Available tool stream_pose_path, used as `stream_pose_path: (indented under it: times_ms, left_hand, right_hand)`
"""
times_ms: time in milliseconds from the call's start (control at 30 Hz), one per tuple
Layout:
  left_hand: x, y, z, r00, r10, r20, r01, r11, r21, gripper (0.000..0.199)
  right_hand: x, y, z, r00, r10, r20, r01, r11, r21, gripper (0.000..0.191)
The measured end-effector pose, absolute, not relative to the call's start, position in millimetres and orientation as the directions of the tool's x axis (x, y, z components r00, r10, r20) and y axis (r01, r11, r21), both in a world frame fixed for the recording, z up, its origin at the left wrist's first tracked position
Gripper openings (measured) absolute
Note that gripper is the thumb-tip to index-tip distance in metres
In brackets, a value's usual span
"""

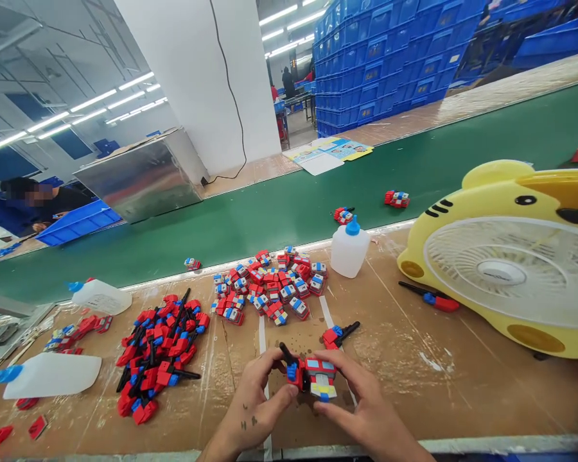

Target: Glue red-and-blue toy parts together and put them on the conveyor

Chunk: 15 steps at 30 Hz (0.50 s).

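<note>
Beyond a green belt [270, 196], stacked blue crates [366, 77] are being seen, while toy parts are being borne by a brown worktop [414, 398] on the near side. Close to its front edge, a red-and-blue piece with a black rod [293, 372] is being gripped by the fingers of the left hand [250, 401]. Just beside it, a red toy vehicle [321, 367] is being pinched between the thumb and fingers of the right hand [366, 398]. Farther back, a pile of similar vehicles [272, 280] is being flanked by a heap of red-and-blue pieces [166, 346] and a white bottle [349, 253].
</note>
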<state>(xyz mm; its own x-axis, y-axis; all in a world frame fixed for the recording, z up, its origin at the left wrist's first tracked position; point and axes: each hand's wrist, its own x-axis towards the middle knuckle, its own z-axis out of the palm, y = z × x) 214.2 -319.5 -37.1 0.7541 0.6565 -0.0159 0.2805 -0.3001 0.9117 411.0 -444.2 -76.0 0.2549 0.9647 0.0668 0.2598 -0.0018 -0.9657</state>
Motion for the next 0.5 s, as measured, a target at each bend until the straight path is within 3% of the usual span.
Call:
stream_pose_path:
  times_ms: [167,333,433,500]
  left_hand:
    - [225,-327,-56,0.653,0.749,0.111,0.199,-0.311,0.929,0.037]
    - [265,-343,-67,0.401,0.906,0.136,0.097,-0.19,0.977,0.078]
    - [287,-327,-54,0.274,0.947,0.171,0.162,-0.22,0.962,0.079]
    - [300,-299,-37,0.33,0.913,0.238,0.214,-0.318,0.924,0.075]
  right_hand:
    - [408,-433,-64,0.199,0.91,0.364,0.517,0.217,-0.828,0.054]
    - [389,-403,-57,0.222,0.772,0.596,0.686,0.311,-0.658,0.062]
    - [386,-380,-51,0.264,0.704,0.659,0.709,0.322,-0.628,0.063]
    - [392,-368,-47,0.312,0.719,0.621,0.693,0.275,-0.667,0.064]
